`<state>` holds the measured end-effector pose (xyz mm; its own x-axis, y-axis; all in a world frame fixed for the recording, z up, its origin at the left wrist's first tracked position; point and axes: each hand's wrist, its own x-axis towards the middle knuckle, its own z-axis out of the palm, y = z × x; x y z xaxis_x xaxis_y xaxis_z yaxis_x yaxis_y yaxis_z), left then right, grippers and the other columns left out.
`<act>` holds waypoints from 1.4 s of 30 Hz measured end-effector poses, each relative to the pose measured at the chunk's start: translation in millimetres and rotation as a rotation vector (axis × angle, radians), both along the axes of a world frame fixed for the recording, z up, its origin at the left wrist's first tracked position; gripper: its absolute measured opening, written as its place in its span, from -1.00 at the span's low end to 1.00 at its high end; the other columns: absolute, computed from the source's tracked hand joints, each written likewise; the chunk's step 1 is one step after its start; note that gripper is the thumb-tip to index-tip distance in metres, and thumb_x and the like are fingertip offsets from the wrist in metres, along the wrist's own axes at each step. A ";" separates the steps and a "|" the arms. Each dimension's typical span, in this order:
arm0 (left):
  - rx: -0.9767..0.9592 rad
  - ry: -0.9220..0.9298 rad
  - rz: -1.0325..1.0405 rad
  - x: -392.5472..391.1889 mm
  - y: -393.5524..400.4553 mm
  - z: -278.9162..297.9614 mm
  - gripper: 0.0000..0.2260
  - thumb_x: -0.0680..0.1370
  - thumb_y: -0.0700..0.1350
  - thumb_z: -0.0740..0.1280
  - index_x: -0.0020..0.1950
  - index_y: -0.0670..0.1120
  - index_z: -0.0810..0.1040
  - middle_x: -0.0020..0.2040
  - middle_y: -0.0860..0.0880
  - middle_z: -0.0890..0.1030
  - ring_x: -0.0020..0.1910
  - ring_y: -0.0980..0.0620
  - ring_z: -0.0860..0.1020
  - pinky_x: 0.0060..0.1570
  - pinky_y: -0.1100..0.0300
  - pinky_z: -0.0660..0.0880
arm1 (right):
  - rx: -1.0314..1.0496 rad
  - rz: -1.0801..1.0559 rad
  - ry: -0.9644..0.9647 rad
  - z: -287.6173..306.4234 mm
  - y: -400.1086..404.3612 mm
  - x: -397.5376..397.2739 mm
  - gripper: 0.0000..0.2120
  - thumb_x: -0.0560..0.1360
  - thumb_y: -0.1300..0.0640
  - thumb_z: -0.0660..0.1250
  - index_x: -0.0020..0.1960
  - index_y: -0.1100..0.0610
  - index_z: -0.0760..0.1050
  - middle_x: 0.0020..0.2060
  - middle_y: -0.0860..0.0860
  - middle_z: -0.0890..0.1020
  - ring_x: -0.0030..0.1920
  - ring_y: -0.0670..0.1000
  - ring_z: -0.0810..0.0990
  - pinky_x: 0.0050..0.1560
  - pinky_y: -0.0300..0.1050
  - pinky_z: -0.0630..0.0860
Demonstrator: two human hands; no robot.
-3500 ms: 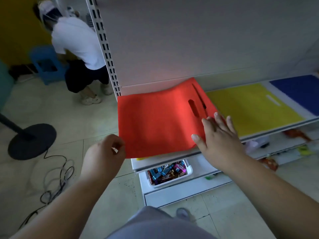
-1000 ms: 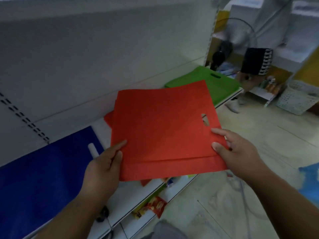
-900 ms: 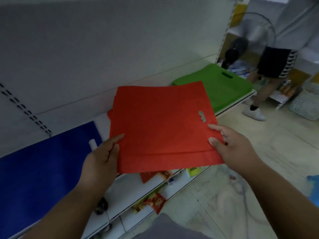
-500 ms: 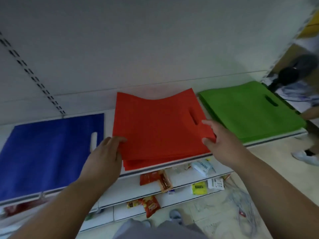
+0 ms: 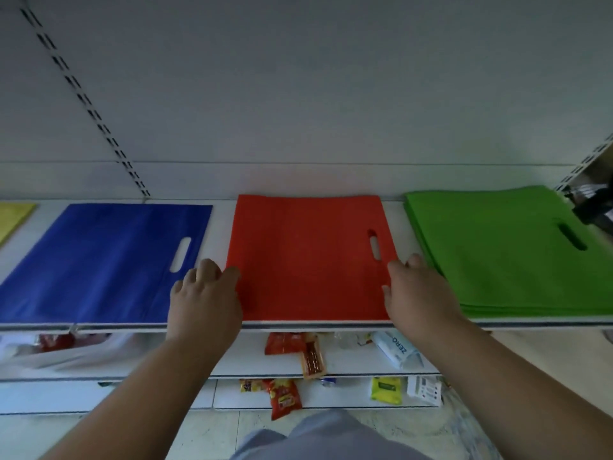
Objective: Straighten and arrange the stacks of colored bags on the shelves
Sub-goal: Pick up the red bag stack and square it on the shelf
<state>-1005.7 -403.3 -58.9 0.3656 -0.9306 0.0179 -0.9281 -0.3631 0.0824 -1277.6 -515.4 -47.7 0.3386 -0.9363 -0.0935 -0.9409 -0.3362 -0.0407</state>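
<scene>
Nearest you, snack packets [image 5: 284, 395] are lying scattered on the lower shelves [image 5: 348, 368], with a white pack marked ZERO [image 5: 395, 349] just right of them. Above that, your two hands are bracketing the red bags [image 5: 306, 257] on the white shelf [image 5: 219, 227]. Your left hand [image 5: 204, 302] is sitting at the stack's left edge, near the front corner, fingers curled loosely against it; whether the thumb is tucked under the edge, you cannot tell from here. Your right hand [image 5: 416, 292] is sitting at the right edge, just below the handle slot, fingers bent onto the top bag. The red stack is lying flat and square to the shelf front, its back edge reaching close to the rear panel [image 5: 298, 94]. The blue bags [image 5: 102, 260] are lying just beside your left hand, a bare strip of shelf between them and the red. The green bags [image 5: 507, 250] are lying to the right, a thicker stack, near your right hand. Far left, a corner of the yellow bags [image 5: 13, 215] is showing.
</scene>
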 end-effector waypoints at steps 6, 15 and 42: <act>-0.173 0.147 0.028 14.5 31.7 13.6 -0.62 0.55 0.03 0.33 0.35 0.00 0.43 0.19 -0.04 0.52 0.18 -0.10 0.52 0.21 -0.08 0.43 | 0.020 0.233 -0.139 29.8 27.9 61.6 -0.70 0.62 -0.03 0.15 0.28 0.07 0.40 0.23 0.09 0.43 0.04 0.10 0.55 0.08 0.05 0.51; -0.314 0.211 0.367 134.8 211.2 10.4 -0.63 0.51 0.00 0.38 0.30 0.03 0.45 0.11 0.06 0.54 0.05 -0.02 0.54 0.05 0.04 0.45 | 0.073 0.718 -0.352 56.1 130.3 266.7 -0.58 0.58 -0.08 0.24 0.40 0.05 0.40 0.20 0.04 0.48 0.21 0.10 0.49 0.19 -0.02 0.44; -0.418 0.236 0.921 583.7 480.7 34.2 -0.75 0.57 0.09 0.24 0.26 0.21 0.42 -0.05 0.26 0.48 -0.11 0.24 0.50 -0.22 0.28 0.35 | 0.185 0.946 -0.695 65.7 337.2 811.6 -0.69 0.53 -0.04 0.32 0.23 0.03 0.52 0.03 -0.03 0.48 -0.04 0.01 0.51 -0.04 -0.01 0.51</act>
<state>-421.9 77.4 -24.7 0.9680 -0.2254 0.1102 -0.2498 -0.8240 0.5086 -466.0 -178.2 18.0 0.9200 -0.2785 0.2759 -0.0790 -0.8211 -0.5653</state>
